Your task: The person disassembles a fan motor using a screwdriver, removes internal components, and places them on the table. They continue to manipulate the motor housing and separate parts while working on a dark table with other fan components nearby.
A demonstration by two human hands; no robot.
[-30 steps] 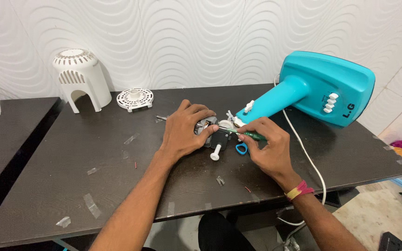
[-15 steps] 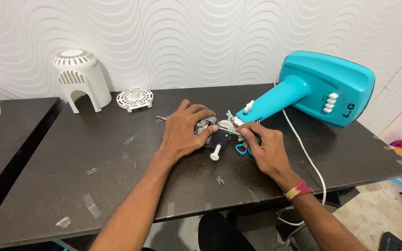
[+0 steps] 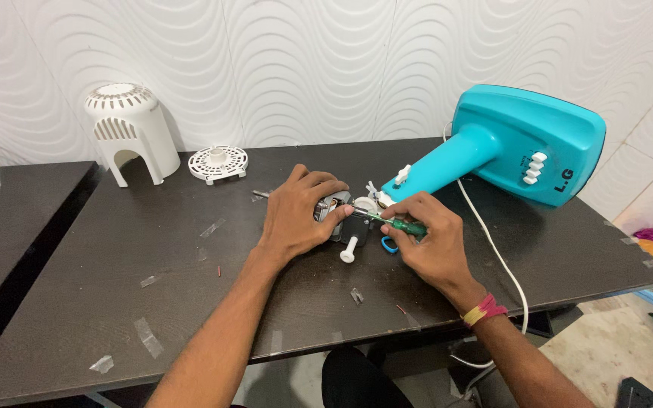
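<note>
1. The fan motor (image 3: 334,211) lies on the dark desk (image 3: 190,302), just off the neck of the teal fan stand (image 3: 523,147).
2. The left hand (image 3: 296,215) wraps over it — grip closed on the motor.
3. The right hand (image 3: 428,242) pinches a green-handled screwdriver (image 3: 391,221), tip at the motor (contact point hidden).
4. Behind, well apart — a white motor cover (image 3: 126,128) and a round white grille piece (image 3: 218,162).
</note>
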